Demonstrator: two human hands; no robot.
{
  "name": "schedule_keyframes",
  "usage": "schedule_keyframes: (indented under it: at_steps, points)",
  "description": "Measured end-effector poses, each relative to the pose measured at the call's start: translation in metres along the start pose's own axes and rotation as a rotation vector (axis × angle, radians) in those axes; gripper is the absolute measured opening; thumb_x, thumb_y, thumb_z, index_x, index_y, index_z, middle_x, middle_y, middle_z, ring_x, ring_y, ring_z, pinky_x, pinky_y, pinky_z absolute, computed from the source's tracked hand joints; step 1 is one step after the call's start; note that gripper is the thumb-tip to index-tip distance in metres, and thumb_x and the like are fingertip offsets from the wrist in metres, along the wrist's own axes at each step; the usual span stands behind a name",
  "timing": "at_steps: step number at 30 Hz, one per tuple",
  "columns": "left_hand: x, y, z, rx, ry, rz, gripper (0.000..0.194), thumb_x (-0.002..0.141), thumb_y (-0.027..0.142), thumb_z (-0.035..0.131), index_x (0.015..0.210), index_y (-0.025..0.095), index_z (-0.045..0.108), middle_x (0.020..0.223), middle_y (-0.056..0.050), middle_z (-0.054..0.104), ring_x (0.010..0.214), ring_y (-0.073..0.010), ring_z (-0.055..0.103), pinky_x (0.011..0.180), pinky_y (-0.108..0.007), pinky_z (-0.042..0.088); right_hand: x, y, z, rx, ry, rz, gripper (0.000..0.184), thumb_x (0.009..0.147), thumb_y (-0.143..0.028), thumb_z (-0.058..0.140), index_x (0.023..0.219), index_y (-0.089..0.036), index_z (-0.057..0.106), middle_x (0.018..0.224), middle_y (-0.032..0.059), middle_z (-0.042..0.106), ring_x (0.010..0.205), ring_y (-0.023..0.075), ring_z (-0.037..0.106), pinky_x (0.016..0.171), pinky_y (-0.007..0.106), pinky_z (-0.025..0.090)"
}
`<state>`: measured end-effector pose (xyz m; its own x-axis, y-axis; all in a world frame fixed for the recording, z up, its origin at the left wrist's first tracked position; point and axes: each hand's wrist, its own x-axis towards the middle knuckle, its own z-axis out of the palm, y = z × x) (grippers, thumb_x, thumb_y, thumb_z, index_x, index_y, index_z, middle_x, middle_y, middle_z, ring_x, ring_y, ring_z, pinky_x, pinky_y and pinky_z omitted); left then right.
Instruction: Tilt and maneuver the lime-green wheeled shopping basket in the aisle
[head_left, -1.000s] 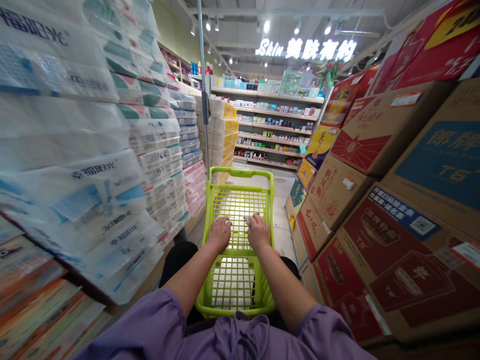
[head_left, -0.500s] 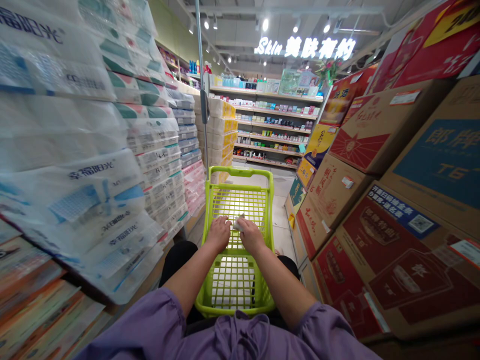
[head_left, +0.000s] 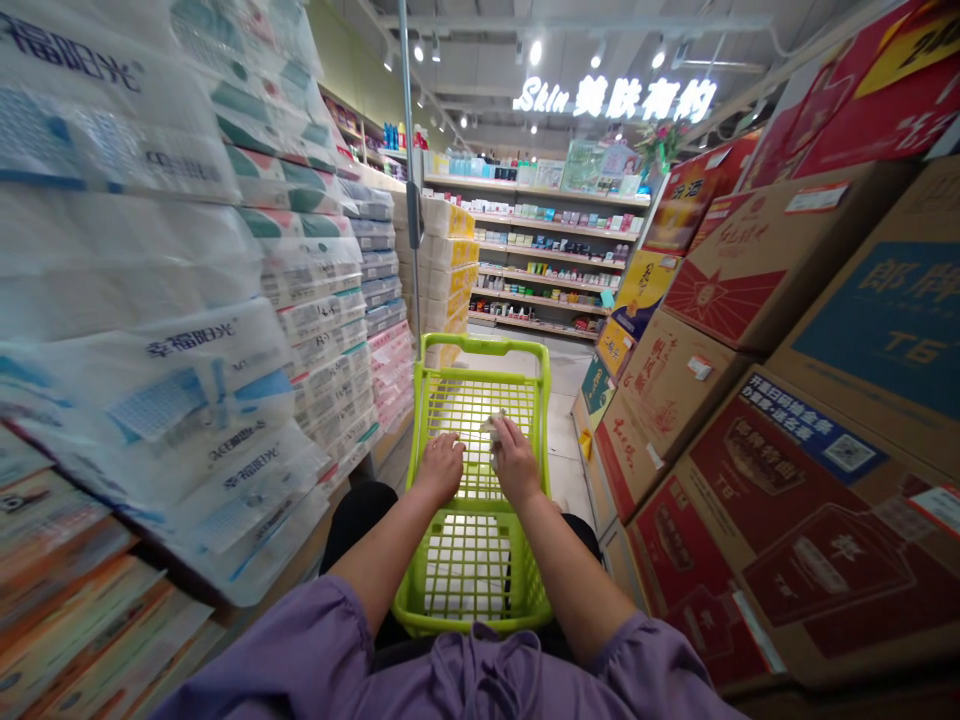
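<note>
A lime-green plastic shopping basket (head_left: 472,622) with lattice panels stands tilted up between my knees. On the left half of its upper lattice rests my left hand (head_left: 441,468), fingers bent against the bars, steadying it. My right hand (head_left: 515,462) is closed on a crumpled whitish cloth (head_left: 493,428), pressed to the lattice a little farther right and higher. Part of the cloth is hidden under the fingers. Through the lattice openings the pale floor shows.
Plastic-wrapped tissue packs (head_left: 210,400) are stacked high on the left. Cardboard liquor cartons (head_left: 810,530) are piled on the right. A metal pole (head_left: 409,130) rises behind the basket's left edge. Shelves of small boxed goods (head_left: 547,250) stand at the back, beyond tiled floor (head_left: 566,400).
My right hand slid left toward my left hand with the cloth, then moved back right and farther up the lattice. My left hand has stayed nearly in place.
</note>
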<state>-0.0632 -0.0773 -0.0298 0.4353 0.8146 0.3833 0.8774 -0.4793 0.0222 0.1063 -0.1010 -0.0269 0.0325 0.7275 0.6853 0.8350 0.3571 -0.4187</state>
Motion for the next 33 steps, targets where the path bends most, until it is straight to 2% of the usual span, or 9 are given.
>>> schedule_keyframes:
  at_steps: [2,5,13,18,22,24,28,30,33]
  points:
    - [0.0,0.0,0.0,0.005,-0.005,-0.005,0.031,0.089,0.012,0.042,0.112,0.012,0.062,0.131,-0.016,0.054,0.121,-0.0279,0.048,0.103,-0.043,0.035,0.0,0.002,0.003,0.037,0.011,-0.03,0.035,0.085,-0.011,0.047,0.112,-0.023,0.066,0.14,0.0079,0.049,0.119,0.0216,0.051,0.098,0.036,0.045]
    - [0.0,0.0,-0.001,0.009,-0.001,0.0,0.03,0.088,0.013,0.043,0.112,0.012,0.062,0.13,-0.016,0.054,0.121,-0.0281,0.048,0.103,-0.043,0.035,-0.001,0.004,0.004,0.049,-0.015,0.027,0.027,0.082,-0.009,0.048,0.091,-0.021,0.07,0.134,0.0076,0.053,0.115,0.0222,0.053,0.097,0.039,0.046]
    - [-0.001,0.0,0.0,0.015,0.014,0.008,0.03,0.087,0.013,0.044,0.111,0.013,0.062,0.129,-0.016,0.055,0.12,-0.0288,0.048,0.102,-0.043,0.036,0.0,0.001,0.001,0.005,-0.096,0.107,0.033,0.087,-0.017,0.046,0.113,-0.019,0.066,0.13,0.0111,0.056,0.112,0.0243,0.052,0.099,0.042,0.044]
    - [-0.001,-0.001,0.001,0.019,0.013,0.005,0.029,0.087,0.013,0.044,0.11,0.013,0.062,0.13,-0.016,0.055,0.12,-0.0286,0.048,0.102,-0.043,0.035,-0.002,0.0,0.002,-0.028,-0.142,0.085,0.069,0.076,0.003,0.039,0.14,-0.021,0.045,0.138,0.0116,0.051,0.119,0.0237,0.049,0.101,0.043,0.042]
    - [0.0,0.0,0.002,0.036,0.003,-0.005,0.033,0.089,0.013,0.041,0.116,0.012,0.06,0.131,-0.015,0.055,0.123,-0.0289,0.047,0.104,-0.043,0.033,-0.006,-0.008,0.006,0.018,-0.302,-0.126,0.067,0.07,0.003,0.046,0.13,-0.026,0.056,0.146,0.0081,0.043,0.126,0.0232,0.046,0.103,0.042,0.04]
    - [0.0,0.0,0.003,0.037,-0.002,-0.01,0.034,0.089,0.014,0.041,0.118,0.012,0.059,0.132,-0.015,0.055,0.124,-0.0291,0.047,0.105,-0.044,0.033,-0.008,-0.01,0.008,0.053,-0.352,-0.165,0.061,0.069,0.0,0.05,0.122,-0.027,0.062,0.147,0.0065,0.042,0.126,0.0231,0.046,0.103,0.042,0.04]
    - [-0.001,-0.001,0.002,0.041,0.008,0.008,0.033,0.089,0.015,0.042,0.117,0.012,0.059,0.132,-0.016,0.055,0.123,-0.028,0.048,0.106,-0.044,0.032,-0.007,-0.005,0.008,0.06,-0.379,-0.054,0.055,0.067,-0.002,0.055,0.113,-0.03,0.067,0.133,0.0031,0.057,0.125,0.0245,0.047,0.103,0.047,0.038]
    - [-0.001,-0.001,0.001,0.045,0.019,0.017,0.031,0.088,0.015,0.043,0.114,0.013,0.06,0.13,-0.016,0.056,0.122,-0.0272,0.049,0.107,-0.043,0.031,-0.005,0.0,0.006,0.07,-0.376,-0.042,0.055,0.069,0.0,0.052,0.111,-0.032,0.067,0.126,0.0019,0.061,0.121,0.0224,0.049,0.102,0.045,0.039]
    - [-0.001,-0.001,0.0,0.035,0.033,0.022,0.028,0.088,0.014,0.044,0.11,0.014,0.062,0.13,-0.015,0.056,0.122,-0.0263,0.049,0.107,-0.043,0.03,-0.001,0.003,0.002,0.018,-0.236,0.058,0.057,0.073,0.004,0.043,0.116,-0.026,0.066,0.126,0.0069,0.06,0.118,0.0209,0.05,0.1,0.04,0.042]
